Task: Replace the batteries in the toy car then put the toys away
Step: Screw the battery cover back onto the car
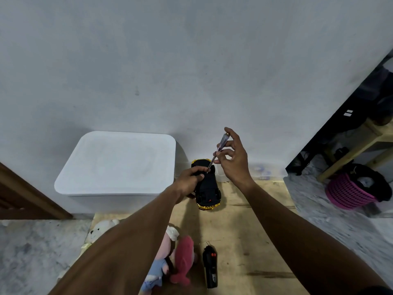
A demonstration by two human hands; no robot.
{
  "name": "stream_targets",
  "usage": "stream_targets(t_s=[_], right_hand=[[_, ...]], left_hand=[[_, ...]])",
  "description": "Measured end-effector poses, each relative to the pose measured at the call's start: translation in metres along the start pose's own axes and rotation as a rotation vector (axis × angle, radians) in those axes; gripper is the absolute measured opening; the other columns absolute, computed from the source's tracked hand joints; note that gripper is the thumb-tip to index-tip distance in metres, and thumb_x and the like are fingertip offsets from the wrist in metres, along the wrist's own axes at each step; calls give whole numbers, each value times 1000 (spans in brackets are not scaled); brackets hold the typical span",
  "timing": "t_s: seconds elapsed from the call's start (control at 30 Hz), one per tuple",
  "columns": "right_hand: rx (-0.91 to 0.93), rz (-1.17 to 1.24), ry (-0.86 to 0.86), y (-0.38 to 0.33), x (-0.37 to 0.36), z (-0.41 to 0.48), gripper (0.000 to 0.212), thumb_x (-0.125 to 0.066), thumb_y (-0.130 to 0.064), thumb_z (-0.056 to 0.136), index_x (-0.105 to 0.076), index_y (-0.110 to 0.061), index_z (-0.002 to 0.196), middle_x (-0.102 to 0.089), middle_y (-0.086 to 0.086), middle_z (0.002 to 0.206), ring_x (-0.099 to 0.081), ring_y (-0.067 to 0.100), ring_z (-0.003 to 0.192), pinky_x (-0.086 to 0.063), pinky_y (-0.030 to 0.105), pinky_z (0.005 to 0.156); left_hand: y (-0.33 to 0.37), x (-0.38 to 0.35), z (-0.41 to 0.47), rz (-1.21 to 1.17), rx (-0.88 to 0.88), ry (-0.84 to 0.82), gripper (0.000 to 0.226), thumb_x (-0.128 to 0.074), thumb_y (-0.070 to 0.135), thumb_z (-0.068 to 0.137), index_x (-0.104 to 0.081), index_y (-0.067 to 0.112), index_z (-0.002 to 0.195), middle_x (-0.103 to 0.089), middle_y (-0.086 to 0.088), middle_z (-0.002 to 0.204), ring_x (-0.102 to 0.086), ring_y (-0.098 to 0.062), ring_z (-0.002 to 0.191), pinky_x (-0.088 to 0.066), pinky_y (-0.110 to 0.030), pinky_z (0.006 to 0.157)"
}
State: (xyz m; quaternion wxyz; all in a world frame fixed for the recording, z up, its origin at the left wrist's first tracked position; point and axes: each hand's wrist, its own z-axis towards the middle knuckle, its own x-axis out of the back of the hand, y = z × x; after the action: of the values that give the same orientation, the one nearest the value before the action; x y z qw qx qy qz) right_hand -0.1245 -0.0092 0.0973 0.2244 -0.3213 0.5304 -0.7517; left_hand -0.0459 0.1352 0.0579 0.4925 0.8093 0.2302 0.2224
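Below, the toy car [207, 186] sits on wooden board [244, 226] by grey wall [191, 60].

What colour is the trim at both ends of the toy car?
Gold, on the otherwise black toy car; head view.

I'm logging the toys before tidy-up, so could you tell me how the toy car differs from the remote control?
The toy car is gripped by the left hand, with the screwdriver in the right hand touching it; the remote control lies untouched. The toy car has gold trim at both ends; the remote control has red buttons. Both are mostly black and sit on the wooden board.
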Motion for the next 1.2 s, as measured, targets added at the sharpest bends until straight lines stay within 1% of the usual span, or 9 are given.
stream_targets(t_s=[0.07, 0.2, 0.33, 0.5, 0.7, 0.93, 1.03, 1.13, 1.2], right_hand=[[5, -5, -13, -3, 0, -1, 78, -55, 12, 85, -46, -43, 139, -63, 6, 99, -69, 29, 79, -62, 49, 69], [13, -29, -47, -7, 0, -2, 78, -51, 13, 85, -46, -41, 141, -61, 4, 101, -68, 26, 79, -60, 52, 76], [37, -50, -66, -11, -1, -3, 77, -51, 14, 86, -43, -37, 144, -60, 3, 102, -65, 23, 79, -60, 51, 74], [33, -53, -44, -13, 1, -1, 78, -49, 15, 86, -42, -36, 146, -60, 5, 102, -64, 15, 76, -61, 48, 71], [24, -32, -40, -15, 1, -4, 79, -51, 14, 87, -42, -37, 146, -60, 8, 103, -65, 31, 83, -61, 49, 72], [29, -29, -36, -13, 0, -5, 76, -53, 13, 88, -41, -34, 147, -61, 9, 103, -66, 31, 83, -61, 50, 72], [44, -34, -23, -10, -2, -5, 76, -55, 12, 88, -42, -36, 145, -61, 4, 101, -65, 27, 80, -61, 48, 70], [66, -59, -22, -5, -5, -5, 76, -55, 11, 88, -43, -40, 143, -60, -12, 97, -64, 21, 80, -62, 45, 69], [82, -90, -30, -3, -6, -6, 76, -55, 9, 88, -42, -43, 143, -60, -17, 97, -63, 18, 81, -62, 45, 69]], left_hand=[[1, 0, 1, -3, 0, 0, 34, -47, 21, 102, -66, 48, 97, -66, 5, 97, -61, -18, 74, -51, -32, 67], [1, -1, 2, -9, -2, 5, 33, -47, 20, 102, -67, 45, 98, -65, 6, 95, -59, -17, 71, -50, -32, 68], [2, -2, 2, -15, -7, 0, 33, -46, 20, 102, -67, 45, 99, -65, 6, 95, -59, -15, 71, -49, -30, 64], [3, -1, 3, -25, 4, 2, 34, -46, 21, 102, -67, 47, 97, -66, 5, 97, -60, -16, 74, -50, -31, 66], [1, 2, 3, -9, 9, 12, 36, -48, 22, 101, -67, 51, 90, -66, 8, 93, -60, -14, 70, -51, -30, 66], [0, 3, 3, -12, 9, 13, 34, -47, 21, 101, -67, 48, 93, -65, 7, 93, -59, -17, 73, -50, -33, 69], [0, 2, 3, -18, 11, 15, 33, -47, 21, 101, -67, 47, 95, -65, 5, 96, -59, -20, 76, -50, -34, 70], [0, 1, 3, -23, 9, 12, 33, -46, 22, 102, -66, 48, 96, -67, 1, 100, -61, -23, 77, -49, -32, 67], [0, 1, 3, -25, 4, 18, 35, -46, 22, 102, -67, 50, 93, -68, -1, 102, -63, -24, 77, -49, -33, 66]])
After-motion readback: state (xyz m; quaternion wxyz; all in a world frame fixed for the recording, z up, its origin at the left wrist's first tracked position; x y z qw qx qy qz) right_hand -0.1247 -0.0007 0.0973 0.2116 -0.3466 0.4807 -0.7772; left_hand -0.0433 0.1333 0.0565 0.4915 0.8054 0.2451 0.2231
